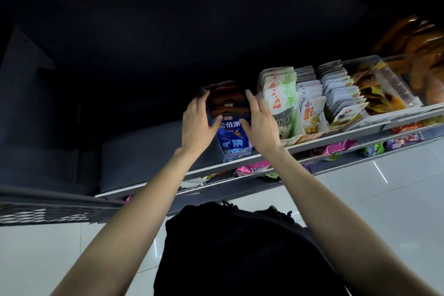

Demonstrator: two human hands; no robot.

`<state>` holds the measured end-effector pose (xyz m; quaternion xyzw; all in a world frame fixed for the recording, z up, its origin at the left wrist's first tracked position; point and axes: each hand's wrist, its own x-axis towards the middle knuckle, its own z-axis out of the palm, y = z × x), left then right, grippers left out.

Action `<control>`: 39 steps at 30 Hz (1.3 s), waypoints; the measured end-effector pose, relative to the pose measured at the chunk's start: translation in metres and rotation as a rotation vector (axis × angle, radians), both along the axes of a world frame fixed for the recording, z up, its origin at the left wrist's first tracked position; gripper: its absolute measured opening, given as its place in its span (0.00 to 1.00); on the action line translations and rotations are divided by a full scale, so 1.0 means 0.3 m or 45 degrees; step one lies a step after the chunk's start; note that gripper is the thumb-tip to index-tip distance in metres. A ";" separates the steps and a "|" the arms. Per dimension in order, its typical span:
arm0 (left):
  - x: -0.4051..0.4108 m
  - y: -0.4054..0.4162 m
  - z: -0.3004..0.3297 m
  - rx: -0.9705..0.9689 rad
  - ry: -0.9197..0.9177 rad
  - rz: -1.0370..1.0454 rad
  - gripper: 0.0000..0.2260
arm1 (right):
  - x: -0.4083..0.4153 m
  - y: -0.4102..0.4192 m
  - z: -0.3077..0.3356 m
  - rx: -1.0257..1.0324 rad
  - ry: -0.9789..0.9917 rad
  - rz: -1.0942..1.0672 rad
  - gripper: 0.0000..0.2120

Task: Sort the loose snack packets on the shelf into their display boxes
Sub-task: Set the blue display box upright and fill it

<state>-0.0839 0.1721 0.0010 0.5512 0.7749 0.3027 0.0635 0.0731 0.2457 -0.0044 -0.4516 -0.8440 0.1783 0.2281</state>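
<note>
— What were the hands doing?
— Both were on the blue display box (234, 138) with polar bears on its front, standing at the shelf's front edge. The left hand (198, 125) gripped its left wall, fingers curled over the rim, thumb on the front panel. The right hand (260, 125) lay against the right wall with fingers nearly straight, thumb touching the front.
— What was inside?
— Dark brown snack packets (228, 101) stood in a row in the box.
— And the surroundings?
— A white-edged shelf (149, 182) over a glossy white tiled floor (396, 199), the space behind it dark. A grey mesh basket (48, 211) sat at the left.
— Anything nearby?
— Just right of the box, rows of white pouches (281, 98) stood upright; pink packets (252, 168) lay on the lower shelf.
</note>
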 end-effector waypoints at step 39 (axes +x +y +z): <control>0.041 -0.013 0.000 -0.050 0.082 -0.044 0.29 | -0.097 0.088 0.079 0.130 -0.051 0.287 0.23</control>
